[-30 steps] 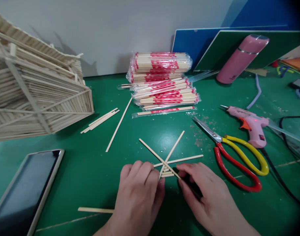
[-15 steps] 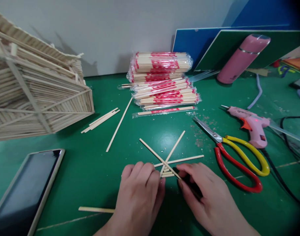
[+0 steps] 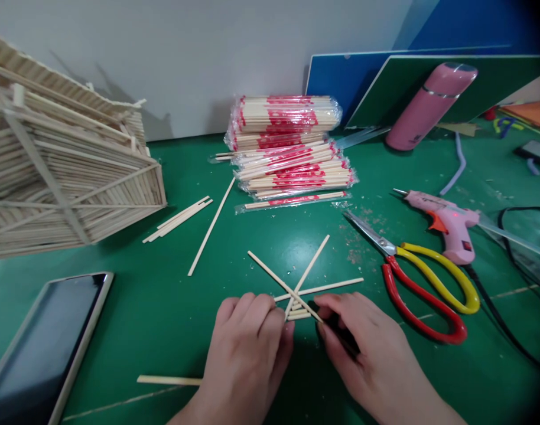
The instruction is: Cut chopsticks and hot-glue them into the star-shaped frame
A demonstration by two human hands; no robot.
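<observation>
Wooden chopsticks [image 3: 274,278] cross one another on the green table in front of me, with short stick pieces [image 3: 299,315] laid side by side beneath the crossing. My left hand [image 3: 249,348] is closed over the left ends of this group, and its fingertips are partly hidden. Between thumb and forefinger, my right hand [image 3: 363,345] pinches the lower right end of the slanting chopstick. One more chopstick [image 3: 169,380] pokes out on the table to the left of my left wrist.
Scissors [image 3: 389,248] and a pink glue gun [image 3: 447,221] lie at right, near a pink flask [image 3: 432,109]. Wrapped chopsticks [image 3: 292,147] are piled at the back. A stick-built model [image 3: 75,177], loose sticks [image 3: 179,220] and a phone [image 3: 48,342] occupy the left.
The scene has slid slightly left in the picture as the camera turned. Both hands keep the same hold, and the sticks stay crossed the same way.
</observation>
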